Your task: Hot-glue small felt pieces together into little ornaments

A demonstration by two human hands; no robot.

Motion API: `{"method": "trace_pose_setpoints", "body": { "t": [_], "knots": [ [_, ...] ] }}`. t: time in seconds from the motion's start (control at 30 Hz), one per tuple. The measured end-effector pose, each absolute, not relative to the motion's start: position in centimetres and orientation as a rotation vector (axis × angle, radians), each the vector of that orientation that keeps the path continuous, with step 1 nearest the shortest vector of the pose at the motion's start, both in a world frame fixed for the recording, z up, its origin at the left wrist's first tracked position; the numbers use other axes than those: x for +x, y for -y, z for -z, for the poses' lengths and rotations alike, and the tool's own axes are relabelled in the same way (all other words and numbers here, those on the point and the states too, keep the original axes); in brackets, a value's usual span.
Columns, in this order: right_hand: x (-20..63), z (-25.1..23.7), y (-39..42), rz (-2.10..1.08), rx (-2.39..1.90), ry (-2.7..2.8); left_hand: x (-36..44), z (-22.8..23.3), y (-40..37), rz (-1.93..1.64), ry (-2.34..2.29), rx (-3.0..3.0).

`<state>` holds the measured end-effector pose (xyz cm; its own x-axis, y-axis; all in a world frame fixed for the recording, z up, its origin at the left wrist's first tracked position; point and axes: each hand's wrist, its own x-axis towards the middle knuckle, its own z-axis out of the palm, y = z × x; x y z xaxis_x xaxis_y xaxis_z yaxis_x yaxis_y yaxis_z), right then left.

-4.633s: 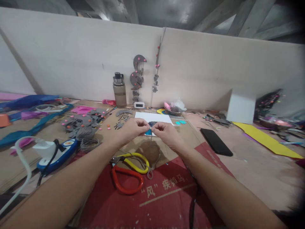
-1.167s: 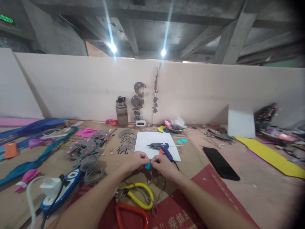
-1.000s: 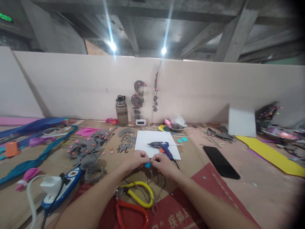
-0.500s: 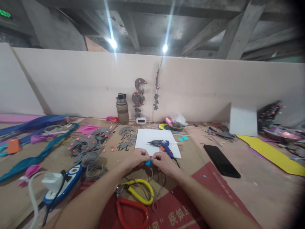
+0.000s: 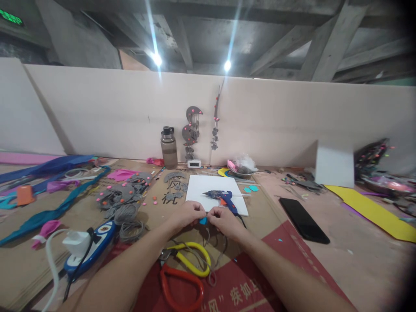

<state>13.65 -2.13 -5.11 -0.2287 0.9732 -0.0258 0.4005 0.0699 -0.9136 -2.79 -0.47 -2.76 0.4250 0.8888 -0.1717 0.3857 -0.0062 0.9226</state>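
Note:
My left hand point(image 5: 189, 215) is closed, its thumb and fingertips pinching a small bright blue cut piece point(image 5: 203, 220). Right beside it, my right hand point(image 5: 224, 222) is also pinched shut, fingertips almost meeting the left ones. A thin grey cord point(image 5: 208, 236) hangs down from the right fingertips; where it meets the blue piece is hidden by the fingers. Just beyond the hands, a blue glue gun point(image 5: 224, 198) lies on a white board point(image 5: 195, 185). Scissors with one yellow and one red handle point(image 5: 182, 287) rest below, between my forearms, with grey cord looping across them.
Grey cut pieces with pink dots point(image 5: 121, 195) and coiled grey cord point(image 5: 131, 229) lie left, near a blue power strip point(image 5: 97, 247). A phone point(image 5: 303, 220) lies right. Behind stand a bottle point(image 5: 169, 149) and a small digital clock point(image 5: 194, 164). Blue flower-like pieces point(image 5: 251, 189) lie beyond the board.
The whole view has shifted slightly, so things sit a little further right. Both hands keep the same pinching pose around the blue piece.

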Motion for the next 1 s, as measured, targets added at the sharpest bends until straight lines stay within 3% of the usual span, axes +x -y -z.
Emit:
{"method": "trace_pose_setpoints", "body": {
  "t": [1.0],
  "knots": [
    [13.66,5.04,2.21,-1.115,-1.386,1.732,-2.82,2.81,0.42,-0.587,-1.132,1.638]
  ]
}}
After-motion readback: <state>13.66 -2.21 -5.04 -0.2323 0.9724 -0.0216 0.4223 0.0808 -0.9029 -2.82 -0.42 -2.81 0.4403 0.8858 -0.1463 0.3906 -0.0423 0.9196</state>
